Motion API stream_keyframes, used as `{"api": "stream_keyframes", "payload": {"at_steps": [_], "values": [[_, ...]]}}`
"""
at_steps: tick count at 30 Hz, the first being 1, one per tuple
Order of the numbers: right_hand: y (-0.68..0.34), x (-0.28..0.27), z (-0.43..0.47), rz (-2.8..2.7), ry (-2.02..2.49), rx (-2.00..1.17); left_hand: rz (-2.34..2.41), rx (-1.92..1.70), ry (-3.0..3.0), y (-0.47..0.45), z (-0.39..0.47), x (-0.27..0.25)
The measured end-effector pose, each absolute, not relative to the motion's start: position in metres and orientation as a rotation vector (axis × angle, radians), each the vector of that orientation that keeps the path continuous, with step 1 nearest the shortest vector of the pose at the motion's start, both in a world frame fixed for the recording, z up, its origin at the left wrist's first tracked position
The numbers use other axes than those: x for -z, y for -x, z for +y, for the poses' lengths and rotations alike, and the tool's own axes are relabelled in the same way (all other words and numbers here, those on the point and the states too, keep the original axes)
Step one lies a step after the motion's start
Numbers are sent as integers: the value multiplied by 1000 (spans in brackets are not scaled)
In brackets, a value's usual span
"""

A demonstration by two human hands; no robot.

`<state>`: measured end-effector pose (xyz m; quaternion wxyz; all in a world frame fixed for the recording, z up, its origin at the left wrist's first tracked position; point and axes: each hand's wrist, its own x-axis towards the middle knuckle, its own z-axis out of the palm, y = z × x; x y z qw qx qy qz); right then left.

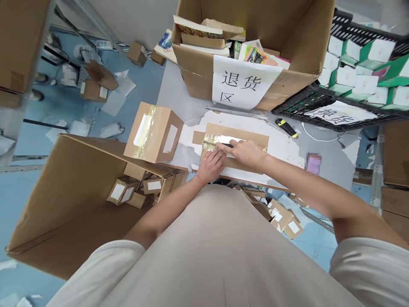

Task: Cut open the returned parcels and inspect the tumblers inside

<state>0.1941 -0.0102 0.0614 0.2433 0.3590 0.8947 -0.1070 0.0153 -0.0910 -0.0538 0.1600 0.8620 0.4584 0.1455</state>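
A flat cardboard box [252,138] lies on the table in front of me, with shiny tape across its left part and a white label on top. My right hand [247,152] is closed around a slim black knife [227,145], its thin tip pointing left over the tape. My left hand [211,165] rests on the near left part of the box, fingers laid out and close to the knife tip. Right of the box is a black and yellow box cutter [286,128], lying by itself. A taller taped carton [151,132] with white labels stands to the left.
A large carton [198,81] of books with a paper sign stands behind. At the back right is a black crate [287,102] of green and white boxes. An open carton [79,170] holding small boxes sits lower left. A pixelated purple object [313,164] lies right.
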Motion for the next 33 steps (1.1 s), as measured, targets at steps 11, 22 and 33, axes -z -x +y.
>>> {"api": "stream_keyframes", "payload": {"at_steps": [11,22,33], "values": [[-211,-54,-13,2406,-1048,351,1326,-346,-2493,-17,-90,52],[-356,-82,-91,2116,-1453,288,1327,-305,-2444,-22,-87,49],[-379,-44,-163,1772,-2544,1452,1365,-287,-2582,-29,-73,18]]}}
